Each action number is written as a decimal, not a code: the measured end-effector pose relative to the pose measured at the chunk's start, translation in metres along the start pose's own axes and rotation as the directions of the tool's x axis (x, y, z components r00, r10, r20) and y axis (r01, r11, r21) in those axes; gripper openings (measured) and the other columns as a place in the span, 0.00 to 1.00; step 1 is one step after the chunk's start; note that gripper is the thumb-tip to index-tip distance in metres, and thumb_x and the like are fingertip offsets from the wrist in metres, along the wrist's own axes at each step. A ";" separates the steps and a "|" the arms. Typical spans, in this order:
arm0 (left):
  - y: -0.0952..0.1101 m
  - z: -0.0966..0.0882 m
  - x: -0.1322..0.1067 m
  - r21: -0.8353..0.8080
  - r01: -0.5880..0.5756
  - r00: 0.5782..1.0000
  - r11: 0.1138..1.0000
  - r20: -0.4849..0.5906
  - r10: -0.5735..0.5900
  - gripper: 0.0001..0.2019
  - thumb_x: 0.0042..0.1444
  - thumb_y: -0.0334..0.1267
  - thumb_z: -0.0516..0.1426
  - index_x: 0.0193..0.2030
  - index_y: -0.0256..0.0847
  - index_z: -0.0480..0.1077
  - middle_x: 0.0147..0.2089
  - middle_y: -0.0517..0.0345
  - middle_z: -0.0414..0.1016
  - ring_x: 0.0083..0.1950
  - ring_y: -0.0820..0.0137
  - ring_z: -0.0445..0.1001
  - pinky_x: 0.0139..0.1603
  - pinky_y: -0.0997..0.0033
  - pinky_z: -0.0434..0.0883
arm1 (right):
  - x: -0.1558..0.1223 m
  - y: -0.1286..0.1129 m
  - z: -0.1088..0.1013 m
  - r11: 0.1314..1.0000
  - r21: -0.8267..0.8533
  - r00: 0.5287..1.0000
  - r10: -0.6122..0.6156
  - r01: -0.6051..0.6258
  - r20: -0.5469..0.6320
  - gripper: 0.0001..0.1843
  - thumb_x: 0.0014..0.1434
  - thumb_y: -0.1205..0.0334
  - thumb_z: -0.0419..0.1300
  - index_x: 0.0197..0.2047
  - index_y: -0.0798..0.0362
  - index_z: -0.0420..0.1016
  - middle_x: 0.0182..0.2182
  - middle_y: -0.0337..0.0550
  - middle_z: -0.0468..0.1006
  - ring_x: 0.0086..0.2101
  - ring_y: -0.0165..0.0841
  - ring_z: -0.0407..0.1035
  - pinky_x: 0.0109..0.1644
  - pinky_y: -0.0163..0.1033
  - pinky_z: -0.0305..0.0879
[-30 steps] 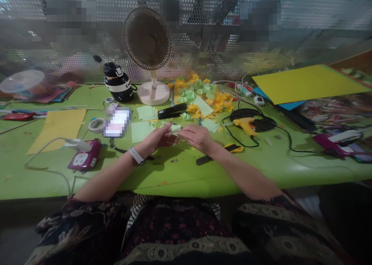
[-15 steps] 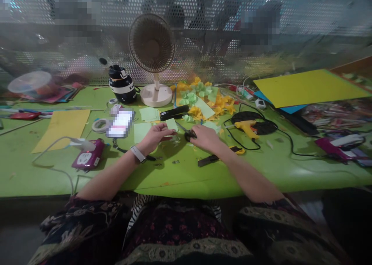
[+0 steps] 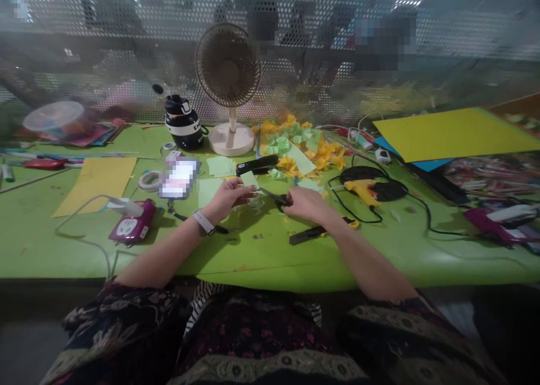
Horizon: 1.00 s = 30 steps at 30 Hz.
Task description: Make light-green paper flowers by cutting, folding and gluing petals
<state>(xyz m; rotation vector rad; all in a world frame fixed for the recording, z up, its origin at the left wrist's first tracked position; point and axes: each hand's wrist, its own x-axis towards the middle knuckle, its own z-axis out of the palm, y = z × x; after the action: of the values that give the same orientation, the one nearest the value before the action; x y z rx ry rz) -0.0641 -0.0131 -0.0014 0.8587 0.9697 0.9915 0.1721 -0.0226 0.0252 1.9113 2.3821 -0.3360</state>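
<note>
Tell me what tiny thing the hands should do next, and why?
Perhaps the right hand should ease the scissors toward the pale green paper, clear of the fingertips: the left hand pinches that paper, and the scissors point toward it.

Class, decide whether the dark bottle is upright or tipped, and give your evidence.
Upright: the bottle stands base down on the green table, cap uppermost, beside the fan.

dark bottle (image 3: 188, 139) | white band (image 3: 181, 126): letter "E", rest unclear | stapler (image 3: 261, 163) label (image 3: 241, 167): too small to read
</note>
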 end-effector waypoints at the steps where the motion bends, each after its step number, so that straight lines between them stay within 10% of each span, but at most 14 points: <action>1: 0.000 0.000 0.000 0.008 -0.008 1.000 1.000 0.001 0.008 0.21 0.44 0.37 0.72 0.31 0.40 0.62 0.37 0.56 0.82 0.41 0.68 0.82 0.37 0.73 0.74 | 0.000 0.001 0.001 1.000 0.000 1.000 -0.001 0.001 -0.004 0.10 0.51 0.55 0.65 0.33 0.51 0.73 0.35 0.52 0.80 0.33 0.44 0.74 0.29 0.40 0.55; 14: 0.003 -0.003 0.000 -0.042 -0.039 0.999 0.998 -0.030 0.038 0.13 0.44 0.36 0.72 0.32 0.36 0.73 0.40 0.55 0.82 0.43 0.70 0.79 0.51 0.66 0.73 | 0.007 0.014 -0.010 0.987 0.157 0.997 0.001 -0.013 0.071 0.09 0.50 0.61 0.65 0.36 0.53 0.75 0.38 0.47 0.82 0.39 0.42 0.76 0.35 0.38 0.63; 20: 0.002 -0.003 0.002 -0.093 -0.023 0.999 0.995 -0.043 0.019 0.16 0.43 0.37 0.72 0.28 0.37 0.68 0.40 0.51 0.82 0.43 0.68 0.80 0.47 0.65 0.72 | 0.006 0.014 -0.010 0.654 0.751 0.987 -0.035 -0.096 0.156 0.09 0.49 0.68 0.66 0.34 0.54 0.70 0.31 0.42 0.79 0.26 0.30 0.75 0.32 0.36 0.70; 30: 0.006 0.003 -0.003 -0.081 -0.099 0.992 0.992 -0.090 0.092 0.22 0.39 0.39 0.73 0.26 0.40 0.62 0.33 0.59 0.79 0.41 0.70 0.79 0.38 0.73 0.70 | 0.006 0.002 -0.005 0.448 0.893 0.991 -0.093 -0.041 0.092 0.28 0.37 0.44 0.77 0.29 0.53 0.70 0.24 0.38 0.74 0.25 0.27 0.67 0.26 0.34 0.67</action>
<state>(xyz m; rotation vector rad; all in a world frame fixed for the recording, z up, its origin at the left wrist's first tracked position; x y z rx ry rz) -0.0636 -0.0142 0.0058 0.8022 0.9587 1.1520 0.1735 -0.0155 0.0288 1.9834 2.2868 -2.0323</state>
